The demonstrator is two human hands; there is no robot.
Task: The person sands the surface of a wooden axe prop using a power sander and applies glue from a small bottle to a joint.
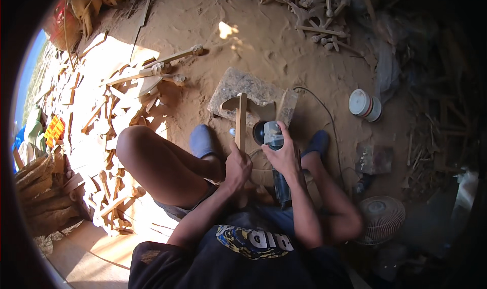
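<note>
My left hand (238, 165) is closed round the lower end of a squared wooden stick (241, 117), which stands out away from me. My right hand (285, 154) grips an angle grinder (274, 136) by its head, with its dark round disc (258, 133) facing the stick. A small gap seems to lie between disc and stick. The grinder's dark body (281, 186) runs back under my right wrist toward my lap. Beyond my hands is a rough, worn block (241, 83) with a hollow in its near side; the stick's far end overlaps it in view.
Carved wooden pieces (147, 73) and offcuts are heaped on the sunlit left. More pieces (319, 23) lie at the far right. A cable (332, 121) curves over the dusty ground past my right foot. A white tub (364, 105) and a round fan (381, 219) are on the right.
</note>
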